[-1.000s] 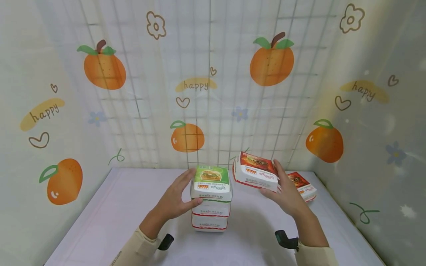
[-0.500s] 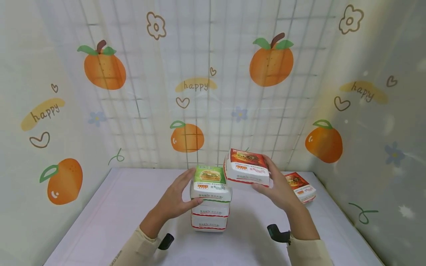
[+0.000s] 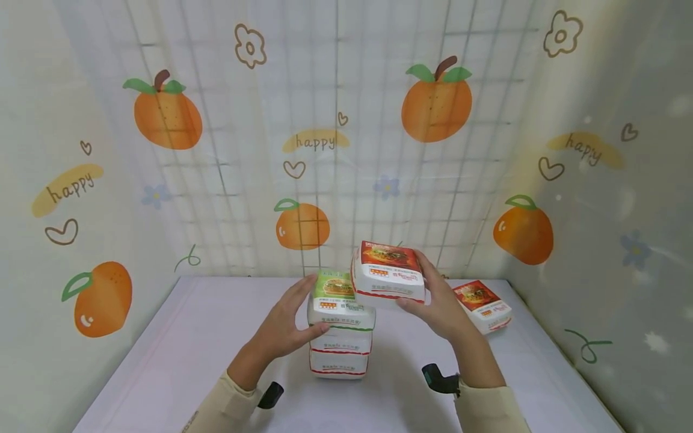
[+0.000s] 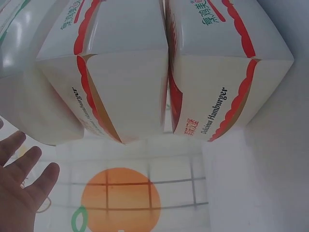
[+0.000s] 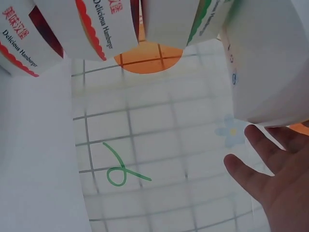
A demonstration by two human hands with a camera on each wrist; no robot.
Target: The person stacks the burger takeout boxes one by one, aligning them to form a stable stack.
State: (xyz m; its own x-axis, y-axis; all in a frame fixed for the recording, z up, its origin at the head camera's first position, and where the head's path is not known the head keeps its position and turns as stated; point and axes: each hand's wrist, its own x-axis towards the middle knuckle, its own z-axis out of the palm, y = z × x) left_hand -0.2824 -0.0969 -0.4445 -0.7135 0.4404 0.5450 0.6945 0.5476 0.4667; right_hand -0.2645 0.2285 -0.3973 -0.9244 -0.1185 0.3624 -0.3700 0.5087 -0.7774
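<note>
Three white paper hamburger boxes stand stacked on the table in the head view. The top one is a green-lidded hamburger box (image 3: 331, 307); a middle box (image 3: 341, 343) and a bottom box (image 3: 338, 363), both with red edging, lie under it. My left hand (image 3: 284, 322) rests along the green box's left side, fingers extended and thumb at its front. Held between thumb and fingers of my right hand (image 3: 444, 310), a red-lidded hamburger box (image 3: 390, 279) hangs slightly tilted above the stack's right part. It hides part of the green lid. The right wrist view shows this held box (image 5: 270, 63) close up.
Another red-lidded box (image 3: 482, 307) lies on the white table (image 3: 216, 337) at the right, partly behind my right forearm. A curtain (image 3: 243, 198) printed with oranges surrounds the table at the back and sides, with a wire grid showing through it.
My right hand has carried the red-lidded box leftward, from beside the stack to partly over the green box. My left hand and the stack have stayed in place.
</note>
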